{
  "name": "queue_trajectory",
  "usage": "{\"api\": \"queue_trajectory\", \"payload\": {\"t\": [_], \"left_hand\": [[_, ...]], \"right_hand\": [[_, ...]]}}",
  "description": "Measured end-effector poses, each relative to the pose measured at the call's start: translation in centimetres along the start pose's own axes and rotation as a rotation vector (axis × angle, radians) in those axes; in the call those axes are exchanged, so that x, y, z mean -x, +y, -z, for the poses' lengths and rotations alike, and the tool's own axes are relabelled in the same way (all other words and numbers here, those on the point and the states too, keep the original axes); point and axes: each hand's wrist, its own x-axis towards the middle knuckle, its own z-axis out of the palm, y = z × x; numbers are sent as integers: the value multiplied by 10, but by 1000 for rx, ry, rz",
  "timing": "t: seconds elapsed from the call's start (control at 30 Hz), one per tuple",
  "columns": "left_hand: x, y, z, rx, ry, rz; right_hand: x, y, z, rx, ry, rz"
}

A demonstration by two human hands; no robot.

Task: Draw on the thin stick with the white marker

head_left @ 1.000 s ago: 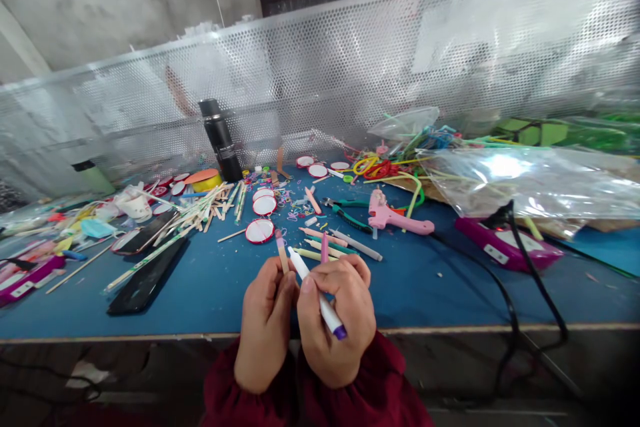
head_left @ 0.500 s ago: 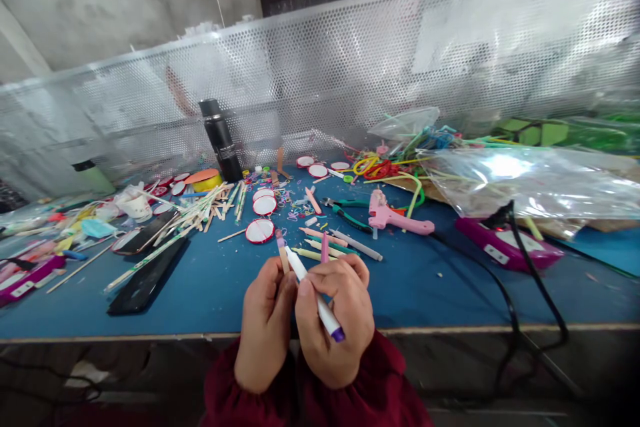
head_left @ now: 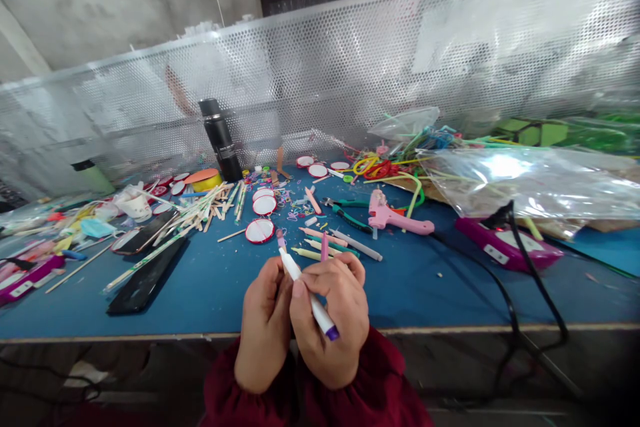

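My left hand [head_left: 265, 327] is closed around a narrow wooden craft stick, whose coloured upper end [head_left: 281, 238] shows pinkish-purple above the fingers. In my right hand [head_left: 331, 320] a white marker pen [head_left: 320, 310] with a purple end is gripped like a writing pen. Its tip lies against or just over the stick; the exact contact is too small to make out. A pink pen-like piece [head_left: 325, 247] rises behind my right fingers, and whether they touch it I cannot tell. Just beyond lie several pastel marker pens [head_left: 363, 245] on the blue table [head_left: 210, 293].
White discs with red rims [head_left: 260, 231] lie ahead. Green-handled pliers [head_left: 350, 215] and a pink glue gun [head_left: 395, 217] are at the right, near a purple power strip [head_left: 510, 247] with black cables. To the left are a black phone [head_left: 150, 277], loose sticks [head_left: 200, 213] and a black bottle [head_left: 220, 140].
My right hand and the white marker have shifted slightly left and up along the stick, so the pen tip sits nearer the coloured end. My left hand has hardly moved.
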Motion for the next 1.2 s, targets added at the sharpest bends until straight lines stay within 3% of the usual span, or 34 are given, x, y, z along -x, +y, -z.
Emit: {"api": "queue_trajectory", "payload": {"t": [1.2], "left_hand": [[0, -1, 2, -84, -5, 4]], "right_hand": [[2, 2, 1, 12, 52, -21]]}}
